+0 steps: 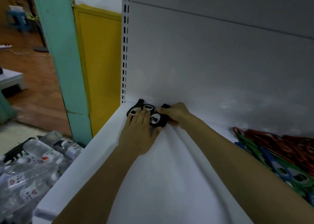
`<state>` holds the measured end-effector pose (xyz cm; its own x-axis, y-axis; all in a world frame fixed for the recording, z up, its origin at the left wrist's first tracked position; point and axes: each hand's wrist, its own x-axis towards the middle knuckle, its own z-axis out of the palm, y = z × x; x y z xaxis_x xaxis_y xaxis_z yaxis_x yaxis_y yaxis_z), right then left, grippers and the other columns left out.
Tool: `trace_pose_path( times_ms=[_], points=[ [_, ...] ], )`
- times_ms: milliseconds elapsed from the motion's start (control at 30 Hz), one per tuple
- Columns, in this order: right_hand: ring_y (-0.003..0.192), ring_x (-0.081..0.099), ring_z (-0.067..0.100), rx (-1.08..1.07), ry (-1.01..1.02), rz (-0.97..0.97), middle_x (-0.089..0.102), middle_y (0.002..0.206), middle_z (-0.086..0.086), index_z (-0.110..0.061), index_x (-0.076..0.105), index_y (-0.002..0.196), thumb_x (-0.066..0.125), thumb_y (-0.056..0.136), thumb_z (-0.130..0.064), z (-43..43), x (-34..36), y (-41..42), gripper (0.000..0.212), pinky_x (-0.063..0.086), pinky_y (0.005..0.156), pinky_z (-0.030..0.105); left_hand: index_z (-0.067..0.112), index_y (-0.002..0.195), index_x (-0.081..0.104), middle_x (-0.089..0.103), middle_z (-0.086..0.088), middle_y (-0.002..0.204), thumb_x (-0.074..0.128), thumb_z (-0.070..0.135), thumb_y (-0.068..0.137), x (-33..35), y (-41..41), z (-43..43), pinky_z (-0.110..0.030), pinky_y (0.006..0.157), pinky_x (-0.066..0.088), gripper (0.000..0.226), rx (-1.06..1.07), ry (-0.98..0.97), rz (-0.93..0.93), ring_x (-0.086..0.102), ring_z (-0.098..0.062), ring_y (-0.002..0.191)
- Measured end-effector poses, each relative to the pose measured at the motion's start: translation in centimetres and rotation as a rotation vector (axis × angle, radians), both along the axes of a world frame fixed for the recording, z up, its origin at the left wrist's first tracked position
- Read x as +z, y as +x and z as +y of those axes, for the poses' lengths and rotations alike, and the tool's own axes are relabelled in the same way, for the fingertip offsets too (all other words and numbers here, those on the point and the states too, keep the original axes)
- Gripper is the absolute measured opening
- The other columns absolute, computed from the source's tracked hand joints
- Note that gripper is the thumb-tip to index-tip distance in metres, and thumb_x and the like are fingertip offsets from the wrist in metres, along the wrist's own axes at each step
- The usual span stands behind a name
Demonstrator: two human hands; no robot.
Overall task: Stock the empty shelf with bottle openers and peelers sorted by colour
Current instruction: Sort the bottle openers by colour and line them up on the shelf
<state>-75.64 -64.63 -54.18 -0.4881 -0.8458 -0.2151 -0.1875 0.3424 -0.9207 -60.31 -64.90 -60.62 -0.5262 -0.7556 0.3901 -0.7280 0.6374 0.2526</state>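
Three black bottle openers (pixel 148 107) lie in the back-left corner of the shelf (pixel 161 172). Long axes run roughly front to back, handles toward the back panel (pixel 203 71), ring heads toward the camera. Right hand (pixel 176 113) grips the nearest opener (pixel 157 120) by its handle. Left hand (pixel 139 130) is flat, straight fingers pressing the other two. Hands are just beside each other. A red, green and blue opener pile (pixel 280 155) lies far right on the shelf, well apart.
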Motion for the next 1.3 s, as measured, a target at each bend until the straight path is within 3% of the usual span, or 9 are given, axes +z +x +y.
trace_pose_path(
  times_ms=[133, 267, 433, 533, 667, 800, 900, 1067, 1300],
  points=[
    [0.057, 0.061, 0.016, -0.005, 0.069, 0.172, 0.061, 0.067, 0.006, -0.008, 0.058, 0.068, 0.085, 0.066, -0.038, -0.3, -0.3, 0.1, 0.041, 0.047, 0.041, 0.020, 0.010, 0.148, 0.019, 0.021, -0.006, 0.156, 0.031, 0.044, 0.098, 0.2, -0.1, 0.1, -0.033, 0.116, 0.001, 0.062, -0.004, -0.007, -0.001, 0.011, -0.019, 0.145],
    [0.075, 0.069, 0.026, -0.053, -0.016, 0.003, 0.069, 0.086, 0.019, 0.002, 0.065, 0.083, 0.080, 0.076, -0.029, -0.4, -0.7, 0.0, 0.035, 0.060, 0.067, 0.035, 0.011, 0.148, 0.020, 0.020, -0.004, 0.156, 0.030, 0.040, 0.099, 0.2, -0.1, 0.0, -0.034, 0.116, 0.001, 0.058, -0.037, 0.009, 0.011, 0.010, -0.018, 0.145],
    [0.056, 0.061, 0.020, -0.052, 0.044, 0.051, 0.064, 0.069, 0.011, 0.000, 0.064, 0.074, 0.070, 0.086, -0.021, 0.1, -1.4, -0.4, 0.025, 0.058, 0.058, 0.031, 0.010, 0.147, 0.024, 0.025, -0.006, 0.154, 0.032, 0.037, 0.099, 0.2, 0.0, -0.1, -0.034, 0.116, 0.003, 0.056, -0.039, -0.005, 0.032, 0.014, -0.018, 0.144],
    [0.056, 0.059, 0.020, -0.059, 0.012, 0.172, 0.061, 0.064, 0.008, 0.001, 0.068, 0.077, 0.070, 0.085, -0.023, -0.1, -2.0, 0.2, 0.025, 0.056, 0.068, 0.036, 0.010, 0.147, 0.024, 0.026, -0.005, 0.154, 0.032, 0.036, 0.099, 0.2, 0.0, 0.0, -0.034, 0.118, 0.005, 0.054, -0.043, -0.007, 0.036, 0.015, -0.018, 0.144],
    [0.058, 0.055, 0.022, -0.103, -0.038, 0.164, 0.058, 0.061, 0.009, -0.007, 0.058, 0.061, 0.063, 0.088, -0.016, 0.0, -2.3, 0.4, 0.030, 0.050, 0.063, 0.035, 0.013, 0.148, 0.021, 0.021, -0.004, 0.156, 0.031, 0.036, 0.099, 0.4, 0.0, 0.0, -0.034, 0.118, 0.005, 0.055, -0.038, 0.005, 0.044, 0.013, -0.017, 0.144],
    [0.076, 0.061, 0.026, -0.137, -0.140, 0.206, 0.068, 0.089, 0.022, 0.008, 0.068, 0.093, 0.052, 0.090, -0.004, 1.3, -3.2, 0.4, 0.021, 0.054, 0.077, 0.040, 0.022, 0.149, 0.017, 0.013, -0.002, 0.158, 0.030, 0.038, 0.100, 0.5, 0.0, 0.0, -0.037, 0.117, 0.004, 0.054, -0.051, 0.004, 0.042, 0.010, -0.019, 0.145],
    [0.099, 0.060, 0.020, -0.075, -0.227, 0.556, 0.065, 0.112, 0.011, -0.004, 0.069, 0.109, 0.044, 0.087, 0.005, 2.1, -4.0, 1.5, 0.035, 0.046, 0.082, 0.022, 0.025, 0.147, 0.026, 0.019, -0.002, 0.156, 0.034, 0.035, 0.099, 0.8, 0.0, 0.2, -0.045, 0.116, 0.001, 0.050, -0.052, -0.053, 0.039, 0.008, -0.021, 0.146],
    [0.110, 0.051, 0.029, -0.036, -0.142, 0.767, 0.055, 0.122, 0.016, -0.008, 0.060, 0.120, 0.044, 0.086, 0.003, 1.3, -4.8, 1.2, 0.039, 0.044, 0.089, 0.033, 0.019, 0.112, 0.067, 0.065, -0.003, 0.117, 0.056, 0.023, 0.087, 1.7, 0.1, 0.9, -0.050, 0.106, 0.030, 0.027, -0.132, -0.201, 0.059, 0.058, -0.025, 0.111],
    [0.114, 0.040, 0.028, 0.030, -0.018, 0.969, 0.048, 0.125, 0.011, -0.020, 0.049, 0.131, 0.052, 0.090, -0.015, 0.7, -5.7, 1.2, 0.041, 0.032, 0.087, 0.030, 0.015, 0.111, 0.065, 0.063, -0.003, 0.121, 0.055, 0.018, 0.087, 1.6, 0.2, 0.8, -0.044, 0.102, 0.036, 0.026, -0.124, -0.112, 0.067, 0.055, -0.024, 0.114]
  ],
)
